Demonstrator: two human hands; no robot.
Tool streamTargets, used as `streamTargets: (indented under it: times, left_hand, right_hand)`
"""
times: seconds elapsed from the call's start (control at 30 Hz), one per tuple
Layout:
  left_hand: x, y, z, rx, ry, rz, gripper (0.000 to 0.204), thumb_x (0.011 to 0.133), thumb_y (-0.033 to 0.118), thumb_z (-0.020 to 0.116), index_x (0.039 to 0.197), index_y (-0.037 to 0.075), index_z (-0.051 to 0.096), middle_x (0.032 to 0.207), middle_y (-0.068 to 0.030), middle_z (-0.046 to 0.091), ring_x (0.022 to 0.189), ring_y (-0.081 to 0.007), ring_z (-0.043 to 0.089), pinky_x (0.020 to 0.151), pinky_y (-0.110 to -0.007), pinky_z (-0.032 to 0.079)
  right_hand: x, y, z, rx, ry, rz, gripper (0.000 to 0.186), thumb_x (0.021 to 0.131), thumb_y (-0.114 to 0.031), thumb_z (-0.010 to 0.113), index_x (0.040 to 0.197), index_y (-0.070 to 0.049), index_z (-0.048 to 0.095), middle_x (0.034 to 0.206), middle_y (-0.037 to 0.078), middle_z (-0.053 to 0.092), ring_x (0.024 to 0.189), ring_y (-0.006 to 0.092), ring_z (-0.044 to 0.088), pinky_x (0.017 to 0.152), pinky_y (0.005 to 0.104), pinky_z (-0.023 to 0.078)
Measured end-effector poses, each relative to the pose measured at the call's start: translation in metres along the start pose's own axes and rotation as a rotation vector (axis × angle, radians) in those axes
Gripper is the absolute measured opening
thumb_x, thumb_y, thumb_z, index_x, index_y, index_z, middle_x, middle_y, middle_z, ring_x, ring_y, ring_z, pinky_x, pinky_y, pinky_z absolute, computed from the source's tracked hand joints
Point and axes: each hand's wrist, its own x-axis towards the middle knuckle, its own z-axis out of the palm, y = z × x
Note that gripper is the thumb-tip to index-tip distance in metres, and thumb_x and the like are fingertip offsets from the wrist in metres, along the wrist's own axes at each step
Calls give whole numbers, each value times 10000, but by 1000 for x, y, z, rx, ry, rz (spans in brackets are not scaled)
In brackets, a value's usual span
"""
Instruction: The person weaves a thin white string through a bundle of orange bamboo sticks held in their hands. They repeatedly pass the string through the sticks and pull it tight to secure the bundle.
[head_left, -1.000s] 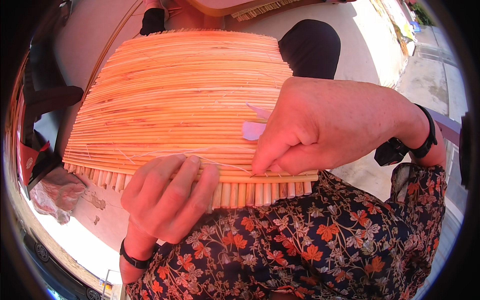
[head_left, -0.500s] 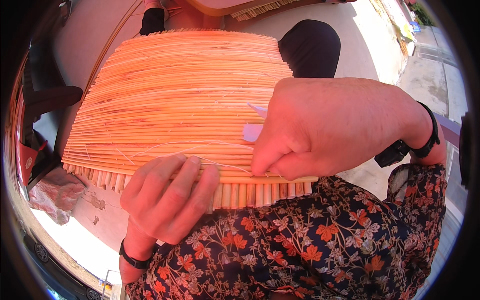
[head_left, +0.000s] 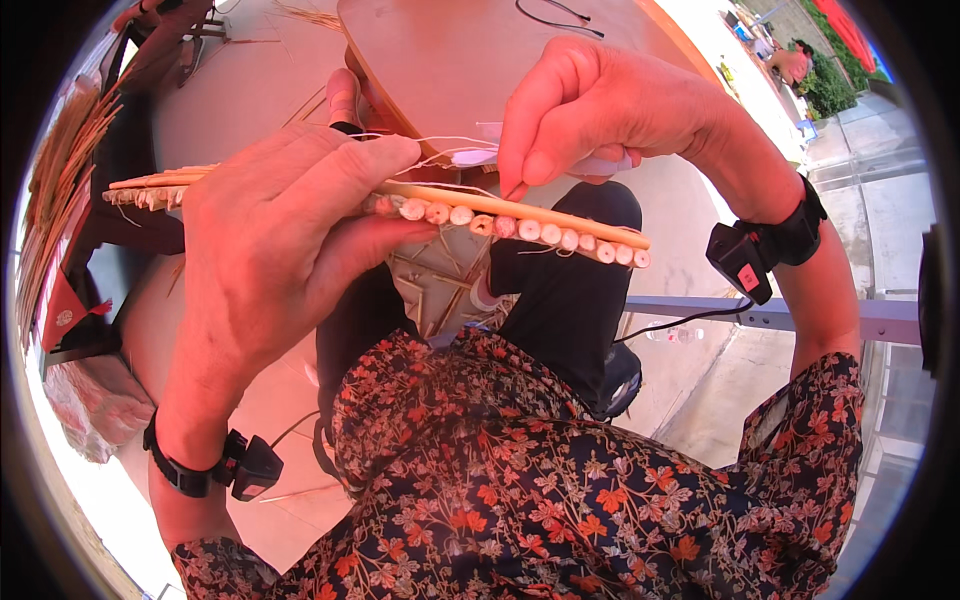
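A mat of straw-coloured reeds [head_left: 590, 229] is raised and seen nearly edge-on, its round cut ends facing me. My left hand [head_left: 275, 225] is closed on its edge, thumb below and fingers above. White thread [head_left: 440, 186] runs along the top reed toward my right hand [head_left: 590, 115]. Just above the mat, that hand's thumb and forefinger pinch a thin, dark, needle-like piece [head_left: 515, 191]. A pale lilac strip [head_left: 475, 157] sticks out beside these fingers, and part of it is hidden in the palm.
Beyond the mat stands a brown table [head_left: 440, 60] with a black cord [head_left: 560, 18] on it. Loose reed pieces [head_left: 430, 290] lie on the floor between my legs. At the left are a reed bundle [head_left: 60, 190] and a rock [head_left: 95, 405]. A metal bar [head_left: 800, 318] crosses at the right.
The mat has gone from lying face-up across my lap to being lifted and tilted edge-on. My left hand has risen with it; my right hand has moved up and away from me.
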Motion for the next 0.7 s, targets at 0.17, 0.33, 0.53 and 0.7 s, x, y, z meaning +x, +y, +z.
streamTargets:
  times: [0.17, 0.33, 0.53, 0.7]
  left_hand:
    - [46, -49, 8, -140, -34, 22, 299, 807, 88, 795, 1076, 1, 697, 848, -118, 692, 729, -251, 670, 679, -325, 532]
    - [60, -64, 14, -122, -89, 113, 293, 812, 171, 797, 1051, 26, 708, 833, -118, 691, 745, -281, 672, 678, -352, 516]
    - [65, -71, 19, -58, -127, 184, 340, 771, 297, 818, 995, 61, 719, 816, -92, 692, 748, -296, 661, 665, -378, 501]
    - [68, -65, 19, -16, -165, 132, 402, 714, 394, 840, 918, 67, 726, 759, -59, 650, 736, -288, 641, 658, -379, 488]
  right_hand:
    - [5, 13, -40, 43, 191, -13, 167, 870, -78, 702, 993, 16, 763, 583, -41, 535, 450, 12, 362, 419, 209, 244]
    - [5, 28, -47, 203, 162, 9, 119, 875, -30, 672, 937, 28, 755, 545, -13, 524, 410, 43, 358, 400, 239, 270]
    - [2, 34, -44, 230, 139, 30, 127, 885, -18, 665, 964, 23, 757, 603, 8, 583, 424, 49, 364, 405, 238, 272]
    - [4, 36, -23, 235, 232, 45, 135, 889, -27, 669, 981, 19, 757, 628, -17, 575, 461, 49, 378, 421, 232, 266]
